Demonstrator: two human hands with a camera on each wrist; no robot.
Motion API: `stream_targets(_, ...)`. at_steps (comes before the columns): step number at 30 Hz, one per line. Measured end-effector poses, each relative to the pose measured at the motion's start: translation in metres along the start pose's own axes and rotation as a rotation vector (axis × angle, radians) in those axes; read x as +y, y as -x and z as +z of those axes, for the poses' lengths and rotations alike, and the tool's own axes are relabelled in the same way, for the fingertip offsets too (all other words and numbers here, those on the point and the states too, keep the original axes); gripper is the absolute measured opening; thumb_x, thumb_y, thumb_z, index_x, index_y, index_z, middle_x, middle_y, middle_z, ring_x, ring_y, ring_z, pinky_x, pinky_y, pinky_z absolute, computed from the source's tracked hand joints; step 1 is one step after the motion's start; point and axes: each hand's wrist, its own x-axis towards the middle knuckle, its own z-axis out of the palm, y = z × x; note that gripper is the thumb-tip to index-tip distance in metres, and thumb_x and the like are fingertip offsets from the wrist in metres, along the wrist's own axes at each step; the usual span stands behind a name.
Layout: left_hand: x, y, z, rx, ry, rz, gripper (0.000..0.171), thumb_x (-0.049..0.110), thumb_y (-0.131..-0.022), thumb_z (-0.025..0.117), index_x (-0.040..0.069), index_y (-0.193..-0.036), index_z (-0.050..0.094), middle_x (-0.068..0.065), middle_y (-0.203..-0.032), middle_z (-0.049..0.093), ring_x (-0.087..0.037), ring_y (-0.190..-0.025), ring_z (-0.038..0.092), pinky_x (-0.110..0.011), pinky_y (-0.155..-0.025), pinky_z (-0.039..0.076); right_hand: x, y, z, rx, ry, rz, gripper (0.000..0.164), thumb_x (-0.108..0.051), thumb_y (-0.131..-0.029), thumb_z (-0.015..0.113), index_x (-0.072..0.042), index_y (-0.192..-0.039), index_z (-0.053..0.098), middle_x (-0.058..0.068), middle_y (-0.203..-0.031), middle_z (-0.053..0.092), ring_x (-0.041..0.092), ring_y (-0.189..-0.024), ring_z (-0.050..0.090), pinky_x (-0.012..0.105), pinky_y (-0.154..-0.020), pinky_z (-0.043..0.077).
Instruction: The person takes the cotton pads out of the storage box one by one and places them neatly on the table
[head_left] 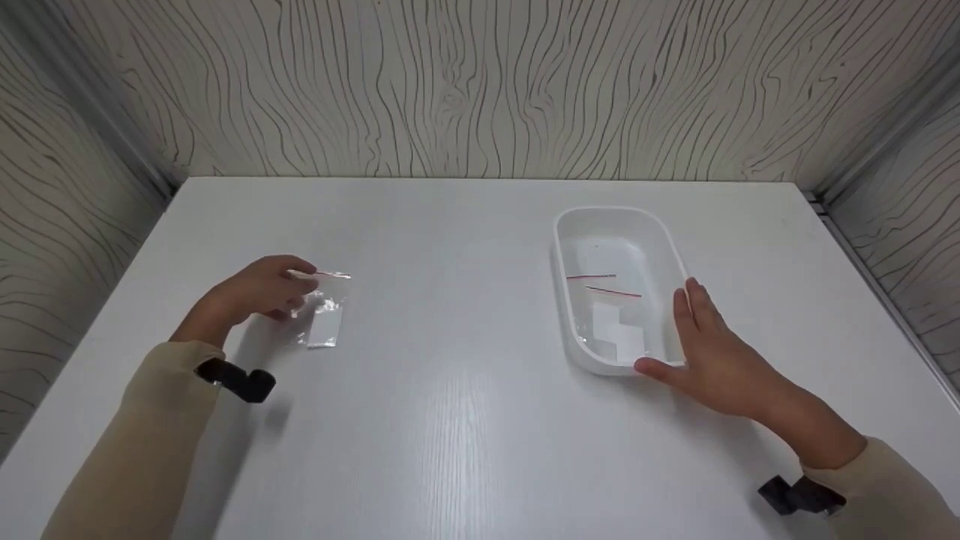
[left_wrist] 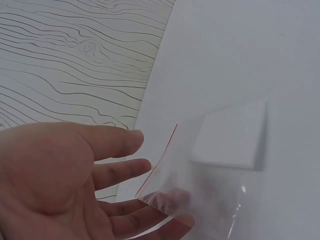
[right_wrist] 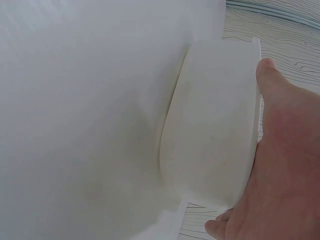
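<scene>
In the head view my left hand (head_left: pixel 266 289) is at a small clear zip bag (head_left: pixel 326 311) with a red seal line and a white rectangular piece inside. The left wrist view shows the thumb and index finger spread apart, while the lower fingertips show through the zip bag (left_wrist: pixel 225 185); the white piece (left_wrist: pixel 230 135) sits in its far part. On the right, a white plastic tub (head_left: pixel 600 367) contains two similar zip bags (head_left: pixel 619 322). My right hand (head_left: pixel 712 360) rests against its near right corner, thumb at the front rim, straight fingers along the right rim.
A white table (head_left: pixel 450 420) lies beneath everything. Wood-grain patterned panels (head_left: pixel 480 90) stand at the back and both sides. Each sleeved wrist carries a small black camera (head_left: pixel 236 379).
</scene>
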Motion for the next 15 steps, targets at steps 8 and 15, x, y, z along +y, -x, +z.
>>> stream_targets(8,0.0032,-0.0015,-0.0018,0.022,-0.061,-0.011,0.056,0.027,-0.107,0.050,-0.006,-0.151,0.036,-0.032,-0.146,0.043,-0.035,-0.117,0.054,-0.044,-0.095,0.055,0.0003,0.0005,-0.0006,-0.004,-0.004,0.001,0.120,-0.071,-0.092,0.056,0.010,-0.157,-0.005,0.026,-0.165,-0.020,0.047,-0.152,-0.007,0.069,-0.113,0.023)
stream_targets(15,0.0027,-0.0011,-0.0049,0.026,-0.079,-0.018,0.060,0.029,-0.107,0.051,-0.007,-0.151,0.035,-0.031,-0.143,0.046,-0.037,-0.121,0.053,-0.046,-0.095,0.055,0.0004,0.0011,-0.0003,-0.003,0.003,0.002,0.119,-0.070,-0.093,0.056,0.010,-0.157,-0.005,0.026,-0.165,-0.019,0.048,-0.152,-0.004,0.069,-0.113,0.024)
